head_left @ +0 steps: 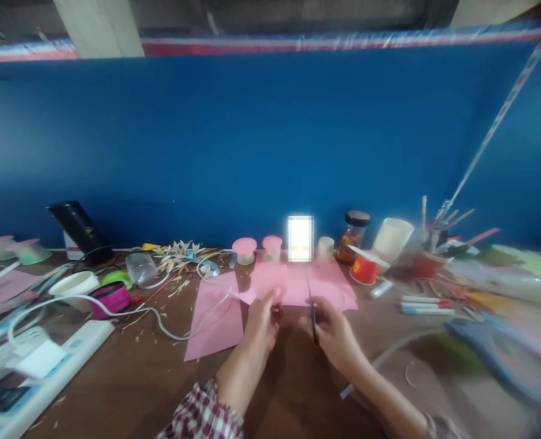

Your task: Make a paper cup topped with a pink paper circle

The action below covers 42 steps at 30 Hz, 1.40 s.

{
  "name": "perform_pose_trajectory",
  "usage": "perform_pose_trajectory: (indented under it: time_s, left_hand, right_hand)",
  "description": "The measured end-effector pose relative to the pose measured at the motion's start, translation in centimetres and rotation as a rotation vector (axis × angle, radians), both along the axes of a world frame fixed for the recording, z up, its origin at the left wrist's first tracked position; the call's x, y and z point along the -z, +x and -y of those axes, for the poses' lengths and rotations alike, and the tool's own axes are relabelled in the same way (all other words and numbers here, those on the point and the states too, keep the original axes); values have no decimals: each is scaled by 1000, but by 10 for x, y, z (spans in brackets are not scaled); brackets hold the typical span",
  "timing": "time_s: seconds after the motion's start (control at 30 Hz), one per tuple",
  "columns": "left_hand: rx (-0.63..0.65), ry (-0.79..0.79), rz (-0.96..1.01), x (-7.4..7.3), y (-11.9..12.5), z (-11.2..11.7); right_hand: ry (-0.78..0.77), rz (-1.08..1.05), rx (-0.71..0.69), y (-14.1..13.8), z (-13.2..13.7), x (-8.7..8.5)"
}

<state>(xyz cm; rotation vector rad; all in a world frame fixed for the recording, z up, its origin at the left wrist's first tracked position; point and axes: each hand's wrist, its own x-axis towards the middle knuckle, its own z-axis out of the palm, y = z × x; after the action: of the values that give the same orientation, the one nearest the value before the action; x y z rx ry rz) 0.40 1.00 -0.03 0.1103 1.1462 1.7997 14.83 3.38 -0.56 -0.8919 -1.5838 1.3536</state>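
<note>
At the near edge of the table (293, 396), centre of view:

- Our left hand (263, 320): fingers closed narrow, thumb on top, pinching the lower edge of a small pink paper piece (268, 279) that stands lifted off the wood. Something small and red shows at the fingertips; too blurred to name.
- Our right hand (334, 332): fingers curled shut around the scissors (313, 318), dark blades pointing up and away, just beside the pinched piece. We cannot tell whether the blades stand apart or together.
- Under and behind both hands: a flat pink sheet (213, 332) to the left and another pink sheet (332, 283) to the right, both lying on the table.
- A white cable (160, 320) runs across the left sheet's corner, close to our left wrist.
- Further out: red cup (364, 270), jar (353, 235) and markers (423, 305) to the right, well apart from the cutting.

Notes on doing this well, as we judge it:
- Keep the pinch near the cut line so the paper stays taut and does not fold between the blades.
- Turn the paper with the left hand, not the scissors; hold the blades steady.
- Keep the left thumb clear of the blade path; the gap looks small.
- Hold the piece above the flat sheets so they are not nicked.
- Mind the cable at the left.
</note>
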Motion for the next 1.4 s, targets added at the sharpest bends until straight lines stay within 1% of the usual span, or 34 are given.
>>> perform_pose_trajectory:
  time_s: [0.07,0.2,0.27,0.37,0.47,0.6,0.7,0.8,0.97,1.07,1.23,1.4]
  left_hand:
    - [10,0,15,2,6,2]
    - [6,5,45,3,14,9]
    - [-1,-1,35,3,14,12]
    - [9,4,9,1,11,15]
    - [13,-11,2,-2,10,17]
    - [7,-59,-46,-8,11,20]
    - [-8,-67,-130,-10,12,20]
    - [-35,-53,-203,-7,10,20]
    - [5,-77,-238,2,8,18]
    - [15,-63,-237,5,9,18]
    - [4,-55,-227,4,11,19]
    - [-6,-77,-213,-4,15,21]
  right_hand:
    - [44,40,-37,2,6,2]
    - [78,60,-142,3,17,-2]
    - [72,55,-184,1,19,-3]
    - [48,48,-208,0,20,-2]
    - [-6,31,-232,1,20,1]
    - [-119,9,-247,3,19,7]
    - [-159,13,-245,4,20,11]
    - [-154,44,-219,5,20,9]
    - [-133,68,-214,5,21,4]
    - [-131,74,-219,4,21,1]
    - [-118,90,-218,5,21,1]
    - [-97,115,-222,5,18,5]
